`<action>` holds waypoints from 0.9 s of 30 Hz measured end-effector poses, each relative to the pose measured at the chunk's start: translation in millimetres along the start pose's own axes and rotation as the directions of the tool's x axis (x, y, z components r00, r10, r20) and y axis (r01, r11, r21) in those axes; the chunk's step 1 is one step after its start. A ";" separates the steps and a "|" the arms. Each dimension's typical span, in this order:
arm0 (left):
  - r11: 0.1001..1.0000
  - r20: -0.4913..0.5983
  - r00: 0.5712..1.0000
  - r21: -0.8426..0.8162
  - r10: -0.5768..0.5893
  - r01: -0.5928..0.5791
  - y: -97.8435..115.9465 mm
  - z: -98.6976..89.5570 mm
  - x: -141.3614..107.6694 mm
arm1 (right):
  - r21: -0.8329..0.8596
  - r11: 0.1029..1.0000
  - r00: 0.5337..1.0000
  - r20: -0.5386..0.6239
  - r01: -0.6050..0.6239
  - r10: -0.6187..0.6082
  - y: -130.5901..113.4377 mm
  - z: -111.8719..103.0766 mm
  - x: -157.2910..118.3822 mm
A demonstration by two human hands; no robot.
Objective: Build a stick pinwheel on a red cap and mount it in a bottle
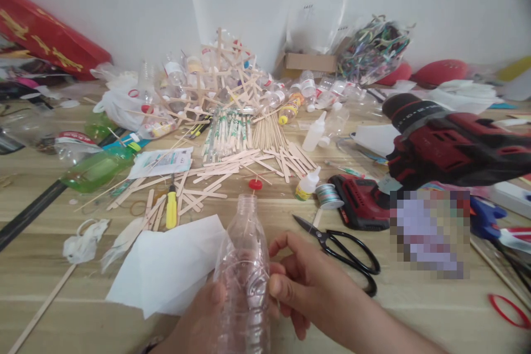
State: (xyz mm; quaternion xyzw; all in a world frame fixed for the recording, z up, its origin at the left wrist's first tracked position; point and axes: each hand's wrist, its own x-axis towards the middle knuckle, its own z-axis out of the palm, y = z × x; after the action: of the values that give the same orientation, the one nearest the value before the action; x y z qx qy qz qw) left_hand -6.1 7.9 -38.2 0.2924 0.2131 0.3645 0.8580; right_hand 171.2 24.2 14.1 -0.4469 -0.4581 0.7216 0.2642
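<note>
Upright in front of me stands a clear plastic bottle (pixel 244 265) with an open neck. My left hand (pixel 203 301) grips its left side, thumb showing and the other fingers hidden behind the plastic. A red bottle cap (pixel 255 183) sits just above the mouth on a thin wooden stick, which seems to run down through the neck. My right hand (pixel 292 287) is at the bottle's right side with thumb and index finger pinched together; what lies between them is too small to make out. Black-handled scissors (pixel 348 251) lie right of that hand. White paper (pixel 166 265) lies left of the bottle.
A red and black cordless drill (pixel 448 144) stands at the right. Beyond the bottle are loose craft sticks (pixel 215 168), a spool (pixel 329 196) and small glue bottles (pixel 307 183). A yellow-handled screwdriver (pixel 171 210) lies left. Several plastic bottles (pixel 307 86) are heaped along the wall.
</note>
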 end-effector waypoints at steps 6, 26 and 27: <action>0.963 -0.047 0.992 0.250 0.119 -0.104 8.5 10.8 3.8 | -0.034 0.999 1.000 0.015 0.022 -0.021 2.8 1.5 0.9; 0.973 -0.201 0.952 -0.056 -0.230 0.223 8.1 -16.9 -5.7 | -0.634 0.772 0.997 -0.080 -0.049 -0.002 -23.6 -10.7 -13.4; 0.973 -0.209 0.950 -0.068 -0.231 0.222 7.8 -16.0 -5.8 | -0.655 0.754 0.995 -0.099 -0.053 -0.017 -24.3 -11.1 -13.5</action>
State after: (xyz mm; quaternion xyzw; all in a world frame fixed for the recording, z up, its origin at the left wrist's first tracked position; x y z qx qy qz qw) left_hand -23.0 13.5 -44.0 0.2061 0.3289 0.2977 0.8722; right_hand 186.6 29.0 39.3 -0.5507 -0.6641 0.4944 0.1061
